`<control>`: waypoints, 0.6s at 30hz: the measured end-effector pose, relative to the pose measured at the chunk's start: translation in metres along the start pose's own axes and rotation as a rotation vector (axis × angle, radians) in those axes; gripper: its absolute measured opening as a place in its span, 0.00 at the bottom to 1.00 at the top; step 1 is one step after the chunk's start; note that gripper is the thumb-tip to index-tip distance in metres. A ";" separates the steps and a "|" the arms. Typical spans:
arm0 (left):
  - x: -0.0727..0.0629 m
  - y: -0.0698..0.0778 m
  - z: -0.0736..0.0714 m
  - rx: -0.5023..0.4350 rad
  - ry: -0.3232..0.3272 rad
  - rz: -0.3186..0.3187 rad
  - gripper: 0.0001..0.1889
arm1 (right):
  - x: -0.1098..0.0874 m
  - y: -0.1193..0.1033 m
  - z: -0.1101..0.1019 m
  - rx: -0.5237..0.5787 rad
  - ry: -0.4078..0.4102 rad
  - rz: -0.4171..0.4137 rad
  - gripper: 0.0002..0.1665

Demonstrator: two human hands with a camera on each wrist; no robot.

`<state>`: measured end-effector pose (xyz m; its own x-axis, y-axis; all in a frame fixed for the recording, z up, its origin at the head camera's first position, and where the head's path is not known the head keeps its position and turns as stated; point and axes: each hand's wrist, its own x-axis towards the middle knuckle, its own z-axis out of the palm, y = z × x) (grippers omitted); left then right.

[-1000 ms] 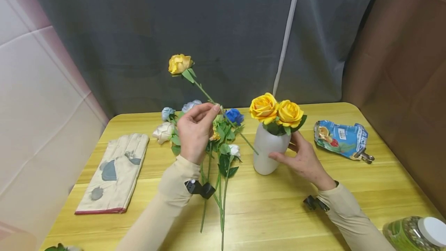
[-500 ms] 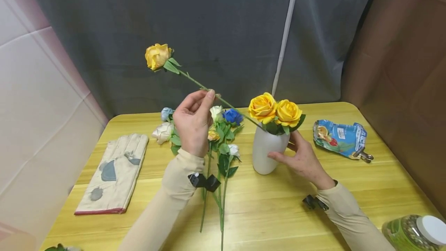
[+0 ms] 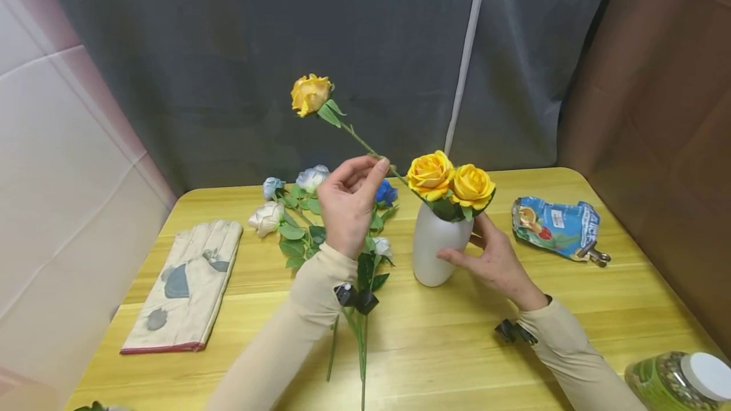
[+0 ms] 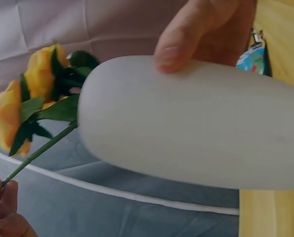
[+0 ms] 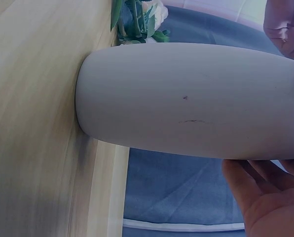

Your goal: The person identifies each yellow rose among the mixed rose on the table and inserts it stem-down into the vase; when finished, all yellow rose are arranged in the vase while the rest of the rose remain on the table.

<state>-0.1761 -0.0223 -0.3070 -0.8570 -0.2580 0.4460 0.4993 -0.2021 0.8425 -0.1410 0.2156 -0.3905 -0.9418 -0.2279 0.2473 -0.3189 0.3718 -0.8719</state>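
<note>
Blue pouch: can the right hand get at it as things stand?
Probably yes, but it would have to let go first: the right hand is holding the white vase. The blue pouch lies just to that hand's right, with nothing standing between them in the head view.

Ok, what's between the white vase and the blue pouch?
In the head view, the right hand lies between them, holding the white vase; from that hand to the blue pouch the tabletop is bare.
</note>
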 end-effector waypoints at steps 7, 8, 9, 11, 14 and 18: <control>-0.007 -0.011 0.005 0.088 -0.114 0.023 0.08 | 0.001 0.000 0.001 0.005 0.001 -0.002 0.46; -0.008 -0.012 0.006 0.097 -0.129 0.023 0.08 | 0.001 0.000 0.001 0.006 0.001 0.000 0.46; -0.009 -0.013 0.007 0.104 -0.143 0.021 0.08 | 0.001 0.000 0.001 0.006 0.001 0.001 0.46; -0.010 -0.015 0.008 0.123 -0.165 0.014 0.07 | 0.001 0.001 0.001 0.006 -0.001 0.004 0.45; -0.012 -0.018 0.009 0.158 -0.202 0.005 0.07 | 0.001 0.001 0.001 0.005 -0.001 0.005 0.45; -0.015 -0.021 0.009 0.242 -0.263 -0.011 0.07 | 0.001 0.001 0.001 0.002 0.000 -0.003 0.47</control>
<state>-0.1747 -0.0052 -0.3285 -0.8814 0.0014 0.4723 0.4720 0.0347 0.8809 -0.1421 0.2152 -0.3917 -0.9407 -0.2291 0.2501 -0.3216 0.3688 -0.8721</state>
